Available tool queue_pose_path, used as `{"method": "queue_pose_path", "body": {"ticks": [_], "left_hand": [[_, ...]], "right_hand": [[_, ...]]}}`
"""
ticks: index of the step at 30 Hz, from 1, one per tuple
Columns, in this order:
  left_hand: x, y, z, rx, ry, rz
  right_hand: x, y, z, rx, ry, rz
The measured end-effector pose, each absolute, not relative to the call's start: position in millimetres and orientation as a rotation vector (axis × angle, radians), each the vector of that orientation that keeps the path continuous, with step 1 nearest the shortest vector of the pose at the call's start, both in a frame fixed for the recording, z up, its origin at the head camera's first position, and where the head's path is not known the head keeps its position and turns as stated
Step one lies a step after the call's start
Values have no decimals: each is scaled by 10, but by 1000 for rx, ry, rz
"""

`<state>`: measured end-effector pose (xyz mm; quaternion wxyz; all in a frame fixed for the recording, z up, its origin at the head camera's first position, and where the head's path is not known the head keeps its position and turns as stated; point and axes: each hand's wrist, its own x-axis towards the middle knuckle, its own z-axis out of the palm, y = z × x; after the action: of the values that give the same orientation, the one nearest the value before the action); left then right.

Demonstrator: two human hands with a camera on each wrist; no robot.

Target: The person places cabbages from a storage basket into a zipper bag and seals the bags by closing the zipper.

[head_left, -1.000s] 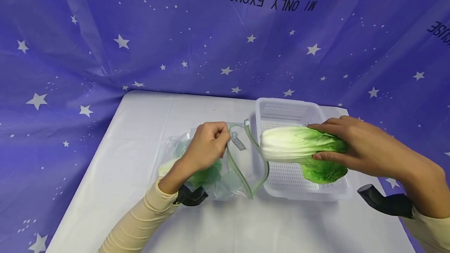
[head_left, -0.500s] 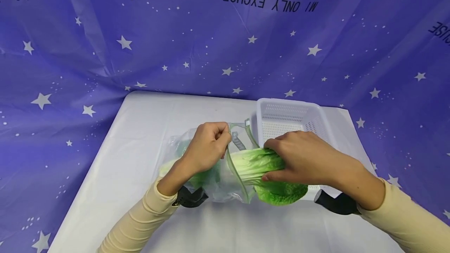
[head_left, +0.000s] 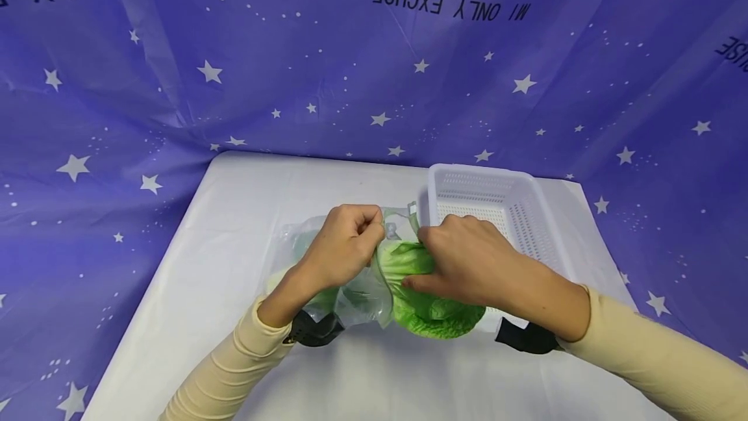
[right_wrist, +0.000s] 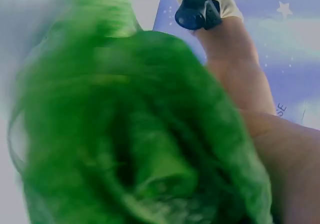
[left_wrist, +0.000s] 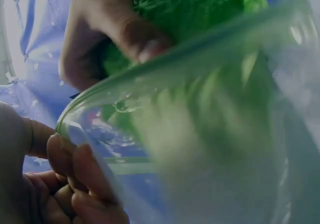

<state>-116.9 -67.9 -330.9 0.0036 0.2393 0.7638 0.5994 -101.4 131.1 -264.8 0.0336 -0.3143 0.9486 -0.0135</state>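
Observation:
A clear zip bag (head_left: 365, 294) with a green-edged mouth lies on the table, its mouth facing right. My left hand (head_left: 345, 239) pinches the upper edge of that mouth, as the left wrist view also shows at the bag's rim (left_wrist: 150, 66). The Chinese cabbage (head_left: 435, 314) is partly inside, its pale stem end seen through the plastic in the left wrist view. Its leafy end sticks out, and my right hand (head_left: 467, 258) grips it from above. Another pale and green vegetable (head_left: 277, 278) shows deeper in the bag. Leaves (right_wrist: 125, 124) fill the right wrist view, blurred.
A white perforated plastic basket (head_left: 540, 213) stands just right of the bag, partly behind the right hand. The white table (head_left: 234, 200) ends at a purple star-printed cloth (head_left: 327, 63) hanging behind it. Each wrist wears a black camera mount.
My right hand has carried the Chinese cabbage left from over the basket into the bag's mouth, stem end first. The left hand has stayed at the bag's edge.

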Motion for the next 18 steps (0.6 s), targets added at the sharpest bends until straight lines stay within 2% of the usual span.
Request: {"method": "queue_pose_path", "body": {"ticks": [11,18], "left_hand": [[-1112,-683,-3228,811,2328,1910],[-1091,-746,-3187,752,2344,1999]], "right_hand": [[-961,1191,-2762,-911,3081,-102],[-926,1312,-3000,-1188,2953,-596]]}}
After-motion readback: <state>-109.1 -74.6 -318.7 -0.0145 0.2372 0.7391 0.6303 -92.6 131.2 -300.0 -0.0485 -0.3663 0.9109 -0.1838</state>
